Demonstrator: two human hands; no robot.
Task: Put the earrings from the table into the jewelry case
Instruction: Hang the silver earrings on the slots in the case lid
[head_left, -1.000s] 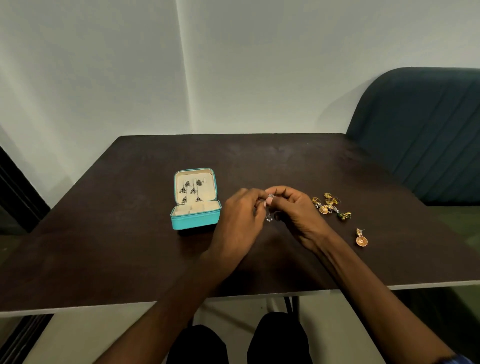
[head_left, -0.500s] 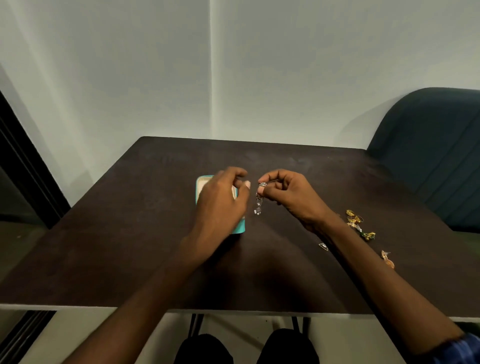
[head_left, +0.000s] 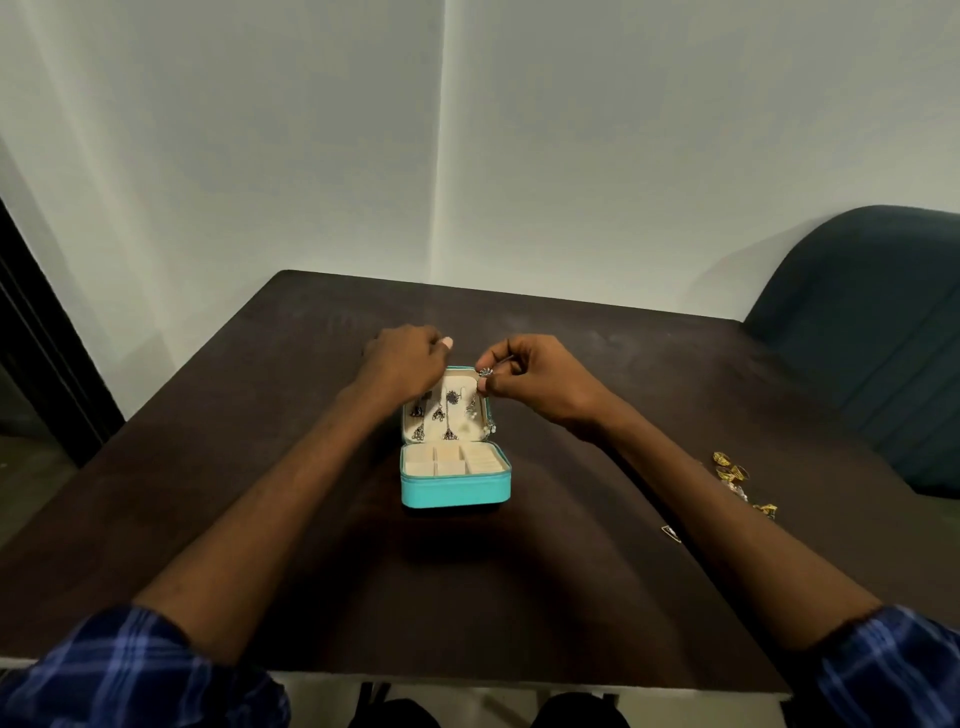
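— Turquoise jewelry case (head_left: 454, 488), item one: where did it stand?

— At the middle of the dark table (head_left: 208, 467), lid (head_left: 444, 410) upright at its 12 o'clock side, cream lining showing. Several dark drop earrings (head_left: 436, 415) hung on the lid panel; the cream compartments (head_left: 454, 461) in the base looked bare.

— Hands?

— Left hand (head_left: 405, 364) sat at the lid's top left corner, fingers curled over its edge; whether it gripped could not be told. Right hand (head_left: 535, 382) was at the top right corner, thumb and forefinger pinched together on a silver earring (head_left: 485, 372), held against the lid's upper rim.

— Remaining stock?

— Gold earrings (head_left: 732, 473) lay in a loose cluster at 3 o'clock from the case, well apart from it, near the table's edge. One small dark piece (head_left: 670, 532) lay at 4 o'clock, beside the right forearm; too small to identify.

— Surroundings?

— Dark green chair (head_left: 872, 332) at 2 o'clock.
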